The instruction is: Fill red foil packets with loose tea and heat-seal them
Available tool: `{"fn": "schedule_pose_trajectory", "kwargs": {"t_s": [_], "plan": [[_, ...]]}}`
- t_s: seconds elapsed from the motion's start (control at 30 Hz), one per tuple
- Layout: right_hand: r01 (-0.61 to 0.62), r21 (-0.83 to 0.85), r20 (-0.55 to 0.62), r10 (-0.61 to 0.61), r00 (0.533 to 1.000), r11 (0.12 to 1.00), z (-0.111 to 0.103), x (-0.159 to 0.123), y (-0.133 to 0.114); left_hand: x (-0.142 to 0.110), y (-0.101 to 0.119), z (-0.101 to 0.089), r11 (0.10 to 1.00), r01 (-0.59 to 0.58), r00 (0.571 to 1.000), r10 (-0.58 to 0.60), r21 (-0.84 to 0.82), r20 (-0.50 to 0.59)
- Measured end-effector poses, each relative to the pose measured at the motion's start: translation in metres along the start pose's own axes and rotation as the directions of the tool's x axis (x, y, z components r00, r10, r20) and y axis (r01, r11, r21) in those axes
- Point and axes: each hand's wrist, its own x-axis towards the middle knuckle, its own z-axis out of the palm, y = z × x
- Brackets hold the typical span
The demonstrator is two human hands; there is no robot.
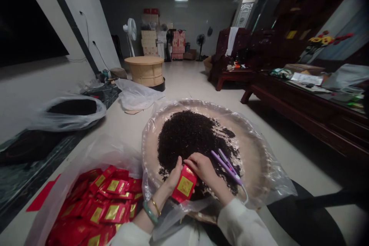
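Leaves [72,107], dark and loose, fill an open translucent plastic bag [99,113] at our far left. Nearer us, a larger translucent plastic bag [113,152] holds a pile of shiny red packets with gold labels [115,186]. Our left hand [173,178], with a green bangle [150,214] and a gold-coloured bracelet [156,207] at its wrist, has its grip closed around the side of a red rectangular packet with a yellow-gold label [185,187]. We have this packet upright, slightly tilted, over the near part of a wide, round, shallow tan tray [255,153] lined with clear plastic. Behind it lies a heap of dark, dried leaf-like bits [184,132]. Our right hand [202,167] pinches the packet's top edge, its grip bent inward. Just beside that hand, a purple two-armed tool [227,168] rests in the tray, arms apart, its white cord [246,196] curving toward us.
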Motion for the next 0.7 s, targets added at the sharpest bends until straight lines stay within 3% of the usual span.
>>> {"fn": "schedule_pose_trajectory", "kwargs": {"t_s": [0.13, 0.27, 0.43, 0.53, 0.63, 0.7], "plan": [[0.004, 0.076, -0.001, -0.004, 1.0, 0.997, 0.005, 0.004, -0.001, 0.001, 0.0, -0.003, 1.0, 0.009, 1.0, -0.009, 0.015, 0.021], [-0.209, 0.215, 0.107, 0.189, 0.976, 0.954, -0.006, 0.002, -0.005, 0.004, -0.003, -0.005, 1.0, -0.001, 0.998, 0.002, -0.021, 0.067], [-0.366, 0.299, 0.116, 0.348, 0.93, 0.881, -0.01, -0.002, -0.005, -0.001, 0.004, 0.004, 0.998, 0.035, 0.993, -0.029, -0.051, 0.111], [-0.471, 0.449, 0.193, 0.432, 0.881, 0.759, -0.01, -0.006, -0.001, -0.012, 0.015, 0.007, 0.996, 0.06, 0.996, -0.055, -0.061, 0.068], [-0.555, 0.558, 0.237, 0.522, 0.819, 0.617, -0.015, -0.011, 0.003, -0.033, 0.031, -0.013, 0.994, 0.033, 0.999, -0.036, -0.107, -0.029], [-0.591, 0.58, 0.236, 0.579, 0.78, 0.561, -0.02, -0.015, 0.004, -0.055, 0.041, -0.044, 0.996, -0.013, 0.991, 0.001, -0.09, -0.134]]}}
